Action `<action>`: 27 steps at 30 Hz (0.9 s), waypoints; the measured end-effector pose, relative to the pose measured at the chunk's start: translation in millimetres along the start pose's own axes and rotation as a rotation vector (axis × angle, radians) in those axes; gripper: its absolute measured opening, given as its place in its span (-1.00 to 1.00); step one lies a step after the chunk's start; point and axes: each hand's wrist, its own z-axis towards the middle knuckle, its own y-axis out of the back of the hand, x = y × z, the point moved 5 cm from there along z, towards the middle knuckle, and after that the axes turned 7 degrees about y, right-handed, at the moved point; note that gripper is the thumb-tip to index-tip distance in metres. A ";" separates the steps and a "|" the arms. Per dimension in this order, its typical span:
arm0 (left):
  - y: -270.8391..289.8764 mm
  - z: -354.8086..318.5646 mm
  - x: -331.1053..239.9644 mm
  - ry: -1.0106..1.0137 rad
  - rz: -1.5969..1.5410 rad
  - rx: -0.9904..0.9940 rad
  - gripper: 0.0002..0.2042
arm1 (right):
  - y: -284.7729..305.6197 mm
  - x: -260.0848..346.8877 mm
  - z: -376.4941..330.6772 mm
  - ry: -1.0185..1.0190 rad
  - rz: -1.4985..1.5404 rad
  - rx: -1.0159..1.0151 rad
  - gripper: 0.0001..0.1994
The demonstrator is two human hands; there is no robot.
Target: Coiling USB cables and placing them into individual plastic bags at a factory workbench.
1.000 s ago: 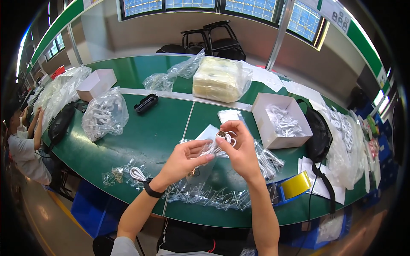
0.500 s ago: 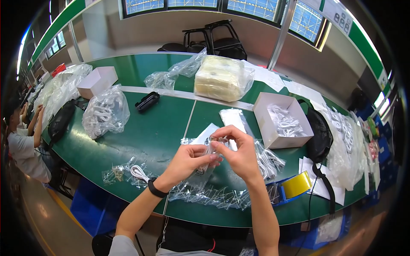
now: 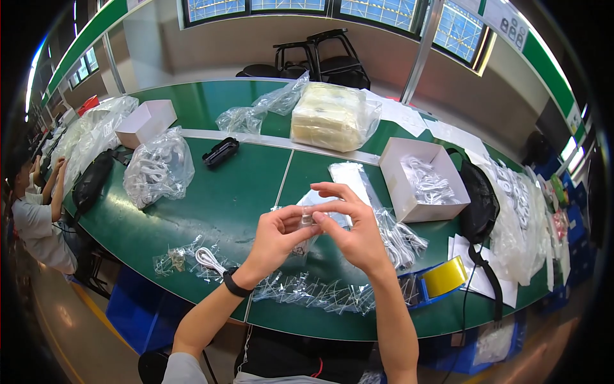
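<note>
A small clear plastic bag is pinched between my two hands above the middle of the bench. My left hand, with a black band on its wrist, grips the bag's left side between thumb and curled fingers. From the right, the thumb and forefinger of my right hand press on its top edge, other fingers stretched out. Glare and fingers hide what the bag contains. Below the hands a row of small clear bags lies along the bench's near edge. A coiled white cable rests left of that row.
Bundled white cables lie right of my hands, near a white box of cables. A tape dispenser with yellow tape stands at the right. Farther back are a bagged cream stack and a black case. Another person works at far left.
Both hands have come slightly closer together around the top of the clear bag. My right hand's fingers have straightened and reach farther left.
</note>
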 end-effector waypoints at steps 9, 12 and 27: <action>0.3 -1.8 -3.9 -0.037 -0.001 0.013 -0.71 | 4.4 -21.9 -6.8 -0.365 0.262 -0.058 -0.80; -3.7 -3.3 -3.8 -0.057 0.077 0.074 -0.61 | 1.3 -22.1 -8.2 -0.368 0.297 -0.001 -0.81; -16.2 -7.5 -9.9 0.045 -0.062 0.313 -0.46 | 6.0 -16.8 -5.2 -0.536 0.579 0.033 -0.80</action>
